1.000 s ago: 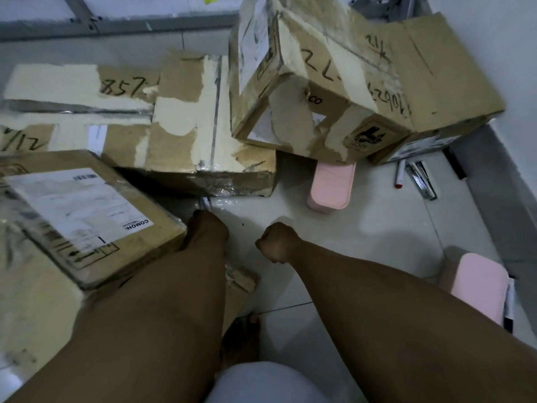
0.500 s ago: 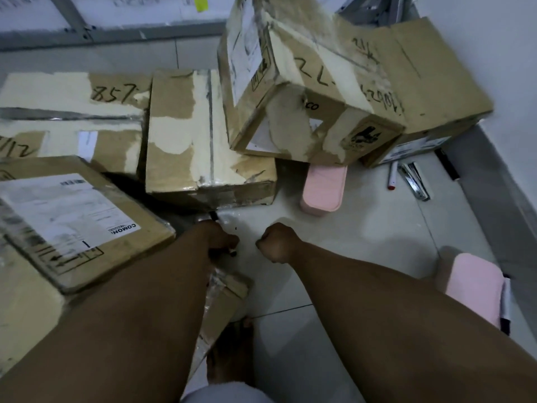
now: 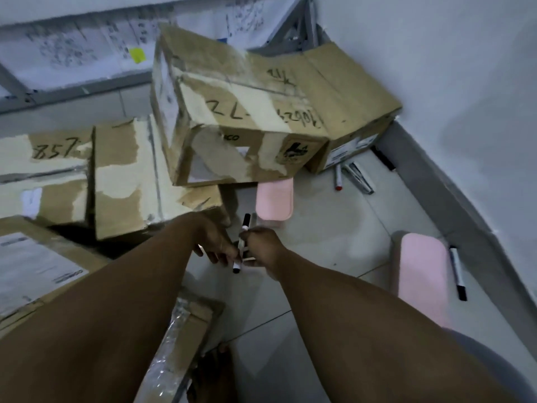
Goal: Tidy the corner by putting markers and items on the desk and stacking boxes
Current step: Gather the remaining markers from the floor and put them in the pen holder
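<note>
A white marker with black ends (image 3: 242,241) stands nearly upright above the floor tiles between my two hands. My right hand (image 3: 261,250) pinches its upper part, and my left hand (image 3: 216,244) has its fingertips on the lower end. Something thin also lies across my right hand's fingers; I cannot tell what. More markers lie on the floor: a red-tipped marker (image 3: 338,178) near the corner, a black marker (image 3: 384,158) along the wall, and another black-capped marker (image 3: 458,273) at the right. A taped cardboard box (image 3: 241,126) sits tilted on other boxes.
Flat boxes (image 3: 125,175) crowd the left, one with a shipping label (image 3: 37,266). Another box (image 3: 348,97) fills the corner. Two pink items (image 3: 273,203) (image 3: 421,274) and a shiny metal piece (image 3: 359,177) lie on the tiles. A wrapped carton (image 3: 180,338) rests by my foot (image 3: 212,373).
My left hand has come up from the foot of the box with a marker and met my right hand, which now grips it too. The view has tilted up toward the corner.
</note>
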